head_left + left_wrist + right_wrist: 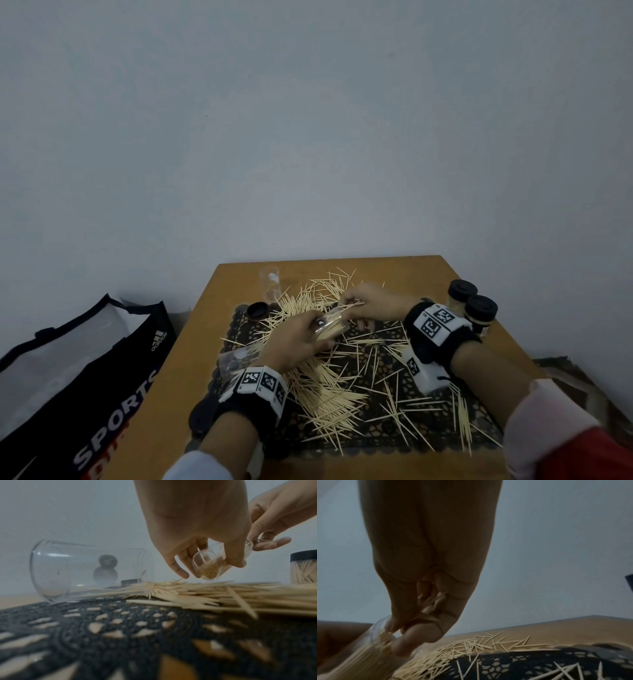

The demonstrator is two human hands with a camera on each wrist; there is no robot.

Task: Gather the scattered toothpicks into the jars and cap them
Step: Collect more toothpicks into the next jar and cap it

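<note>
At the middle of the bench [428,274], above the black lace mat [376,431], the left hand [294,339] is curled round a small clear jar [208,568], tilted on its side with its mouth toward the right hand [373,303] and already partly filled. The right hand pinches a small bundle of toothpicks [385,641] at the jar's mouth, its fingertips [419,634] closed on them. To do this feed well, I would keep the bundle parallel to the jar's axis and the mouth raised a little, so the sticks slide to the bottom instead of jamming crosswise or spilling back. Below and around both hands, loose toothpicks [329,401] cover the mat and reach onto the bare wood, so most of the gathering remains. One empty jar [89,570] lies on its side by the left wrist, another [270,282] stands at the far left near a loose black cap [257,310], and two capped jars [474,308] stand at the right edge.
</note>
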